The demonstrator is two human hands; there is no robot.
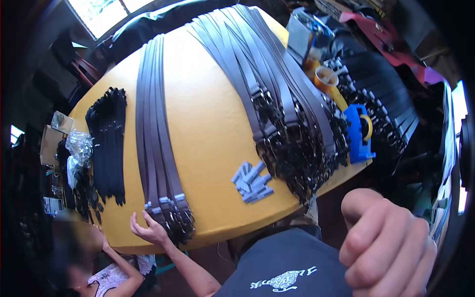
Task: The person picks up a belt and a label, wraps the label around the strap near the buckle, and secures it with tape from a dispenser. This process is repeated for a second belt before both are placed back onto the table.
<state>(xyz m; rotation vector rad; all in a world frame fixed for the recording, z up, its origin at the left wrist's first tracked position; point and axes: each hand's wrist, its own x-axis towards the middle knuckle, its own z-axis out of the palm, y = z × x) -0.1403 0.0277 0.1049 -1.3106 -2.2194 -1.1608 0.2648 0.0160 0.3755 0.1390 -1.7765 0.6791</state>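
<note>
My left hand [148, 230] is at the near edge of the yellow table, fingers apart and slightly curled, holding nothing. Its fingertips are right beside the clip ends of a bundle of grey lanyards [154, 123], which have small light-grey pieces near their metal hooks. Close to the camera, my right hand [388, 242] is raised at the lower right with its fingers curled into a fist; their inner side is hidden. Between the hands, a small pile of light-grey strips [252, 183] lies on the table. A larger bundle of grey lanyards [277, 64] with black buckles spreads to its right.
The yellow table [203, 114] also holds a stack of black straps [109, 148] and clear plastic bags [79, 148] at left. A blue tape dispenser [358, 133] and a cup [326, 79] stand at right, near more black straps [376, 79]. Another person [114, 277] sits at lower left.
</note>
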